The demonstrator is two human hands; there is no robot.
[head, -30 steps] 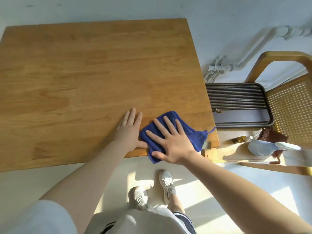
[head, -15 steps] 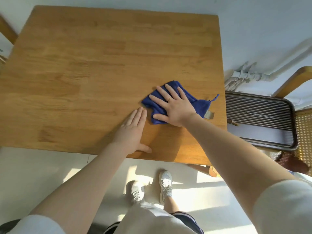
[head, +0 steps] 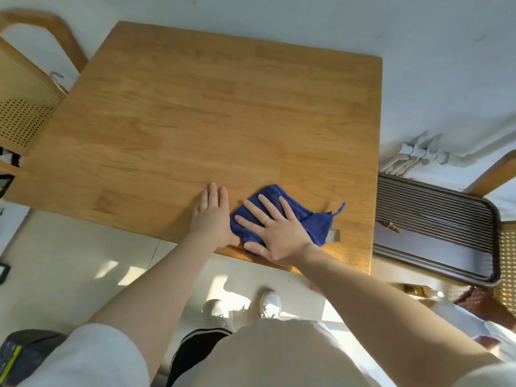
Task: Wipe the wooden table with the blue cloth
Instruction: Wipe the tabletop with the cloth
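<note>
The wooden table [head: 195, 121] filled most of my view. At three o'clock from it sat a dark ribbed tray [head: 435, 230], with something small on it, possibly a scrap. The blue cloth [head: 304, 219] lay bunched near the table's five o'clock corner. My right hand [head: 279, 233] pressed it flat, fingers spread. My left hand [head: 212, 216] rested beside it, fingers together.

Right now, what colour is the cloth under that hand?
Deep blue cloth, pressed under the right hand; head view.
</note>
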